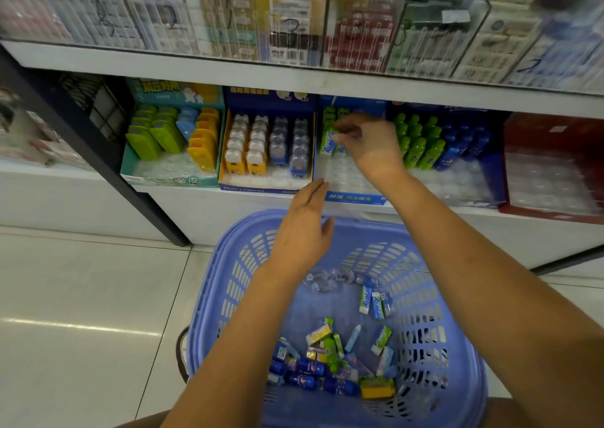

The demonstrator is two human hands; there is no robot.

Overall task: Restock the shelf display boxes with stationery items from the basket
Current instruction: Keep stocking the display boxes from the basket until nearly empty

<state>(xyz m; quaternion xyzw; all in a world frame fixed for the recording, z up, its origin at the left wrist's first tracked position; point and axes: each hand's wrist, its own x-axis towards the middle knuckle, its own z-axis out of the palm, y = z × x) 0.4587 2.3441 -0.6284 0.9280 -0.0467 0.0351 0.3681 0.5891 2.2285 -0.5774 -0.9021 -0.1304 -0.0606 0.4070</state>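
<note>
While the shelf [228,68] filled my view, I saw the basket [457,346] below it holding loose stationery [330,349]. In the blue display box [354,198], right hand [366,143] pinched a green pack [327,142]. Left hand [304,231] hovered over the basket rim, fingers released.

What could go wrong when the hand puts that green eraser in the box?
The right hand pinches a green eraser close beside the standing erasers in the blue display box, so a bump might tip them over. It might also miss a slot of the clear tray and fall. The basket holds many mixed kinds, so a piece could land in the wrong box.
</note>
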